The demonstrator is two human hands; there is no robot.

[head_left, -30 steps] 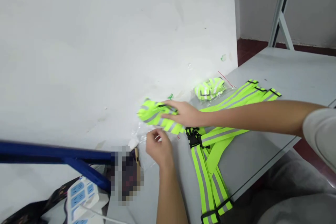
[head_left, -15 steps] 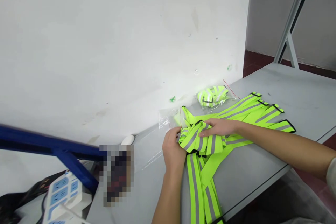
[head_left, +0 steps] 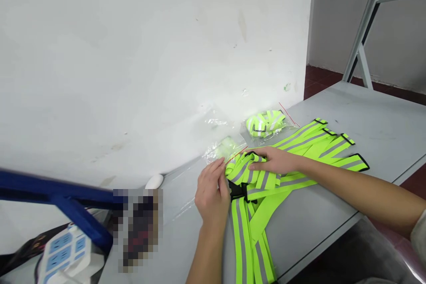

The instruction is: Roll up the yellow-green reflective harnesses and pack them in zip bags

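Observation:
A folded bundle of neon yellow-green reflective strap (head_left: 254, 173) lies under my right hand (head_left: 278, 160), whose fingers are wrapped over its top. My left hand (head_left: 212, 188) pinches the edge of a clear plastic bag (head_left: 229, 144) with a red seal line, at the bundle's left side. The bag's mouth touches the bundle. A black buckle (head_left: 238, 191) shows just below the bundle. Loose straps (head_left: 244, 239) run down to the table's front edge, and others (head_left: 333, 146) with black-edged ends fan out to the right.
A second clear bag with a strap bundle inside (head_left: 265, 123) rests by the white wall (head_left: 166, 53). On the left are a white oval object (head_left: 155, 181), a blurred-out item, a blue metal bar (head_left: 83, 217) and a power strip (head_left: 68, 248).
My left hand has moved off the bundle's left side to the bag's edge. The bag now stands raised and spread wider, its red line across the bundle's top. The black buckle is more exposed.

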